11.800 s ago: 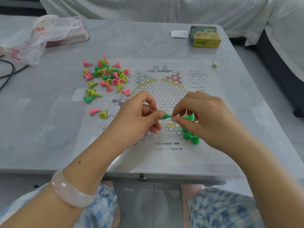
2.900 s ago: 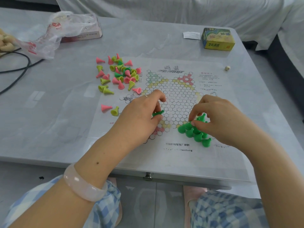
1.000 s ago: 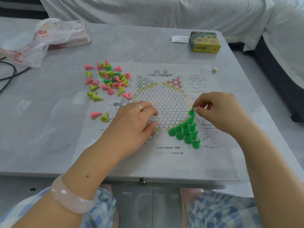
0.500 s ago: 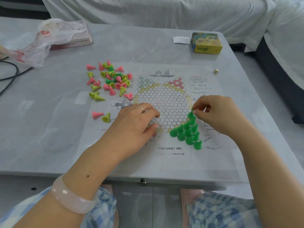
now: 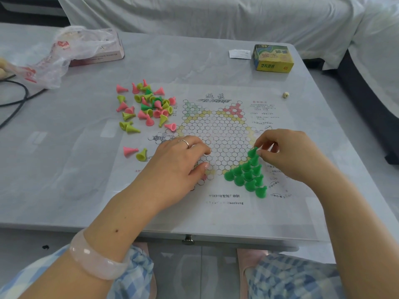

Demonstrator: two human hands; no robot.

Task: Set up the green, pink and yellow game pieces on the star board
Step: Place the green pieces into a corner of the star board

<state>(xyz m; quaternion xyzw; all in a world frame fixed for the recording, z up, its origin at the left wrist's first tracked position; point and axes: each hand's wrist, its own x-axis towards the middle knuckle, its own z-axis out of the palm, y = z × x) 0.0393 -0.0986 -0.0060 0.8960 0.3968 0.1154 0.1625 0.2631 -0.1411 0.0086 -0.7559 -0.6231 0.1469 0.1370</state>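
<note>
A paper star board lies on the grey table. Several green pieces stand upright in a triangle on its near right point. My right hand pinches the top green piece of that triangle between thumb and forefinger. My left hand rests palm down on the board's near left part, fingers loosely bent, holding nothing visible. A loose heap of pink, yellow and green pieces lies beyond the board's left edge. One pink and one yellow piece lie apart, nearer me.
A yellow game box and a white slip sit at the far right. A small die lies right of the board. A plastic bag over a pink box and a black cable are far left.
Earlier my left hand passed green pieces to my right, which added them to the triangle. In the last second both hands stay almost still, my right at the top piece.
</note>
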